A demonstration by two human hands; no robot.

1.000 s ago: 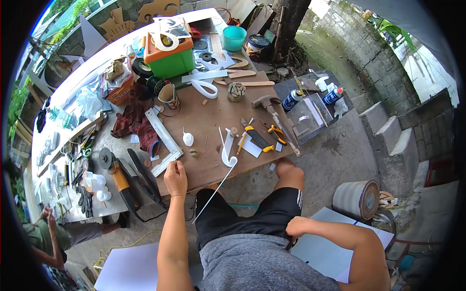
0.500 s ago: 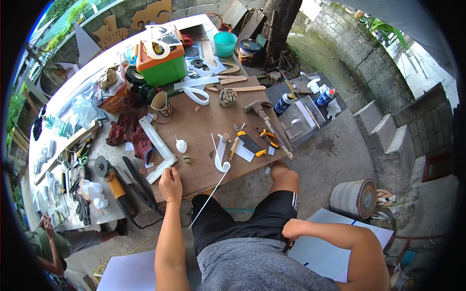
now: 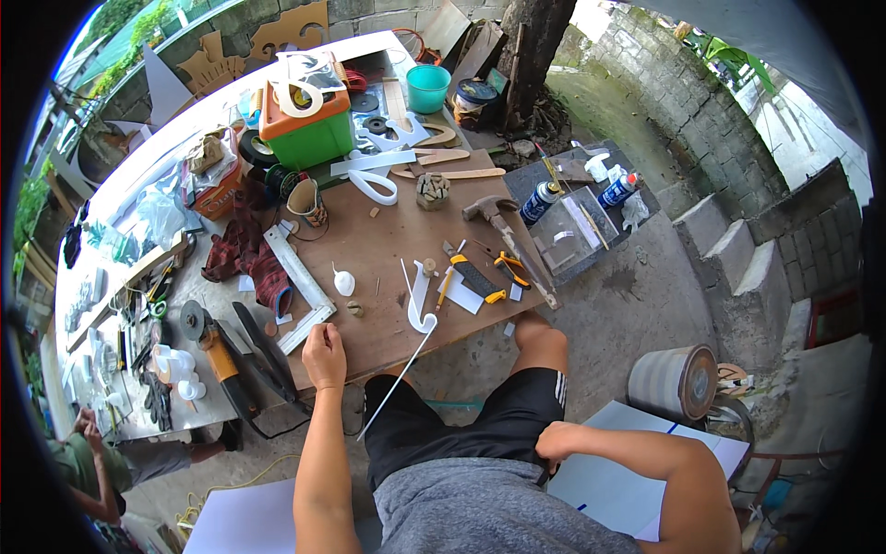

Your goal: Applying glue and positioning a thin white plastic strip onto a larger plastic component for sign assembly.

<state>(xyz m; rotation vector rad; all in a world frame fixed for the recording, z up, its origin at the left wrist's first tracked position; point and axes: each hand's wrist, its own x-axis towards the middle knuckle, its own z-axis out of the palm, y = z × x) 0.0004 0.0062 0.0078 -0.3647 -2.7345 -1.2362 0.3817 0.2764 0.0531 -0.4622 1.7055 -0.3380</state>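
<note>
My left hand (image 3: 324,355) is a closed fist resting at the table's near edge, beside the lower end of a whitish L-shaped frame piece (image 3: 300,277). Nothing shows in its fingers. Down at my right hip, my right hand (image 3: 556,444) is curled against the black shorts; its fingertips are hidden. Between my hands, a curved white hook-shaped piece (image 3: 421,305) lies at the table edge, with a thin white strip (image 3: 397,388) running from it over my lap. Near it are a yellow pencil (image 3: 444,288), a yellow-black utility knife (image 3: 478,277), pliers (image 3: 510,268) and a small white glue bottle (image 3: 343,282).
A hammer (image 3: 508,235) lies at the table's right. Leftward are a dark red plaid cloth (image 3: 245,254) and an angle grinder (image 3: 217,351). A green box with an orange lid (image 3: 309,134) stands farther back. Spray cans (image 3: 540,201) sit on a side stand. Another person (image 3: 92,471) is at lower left.
</note>
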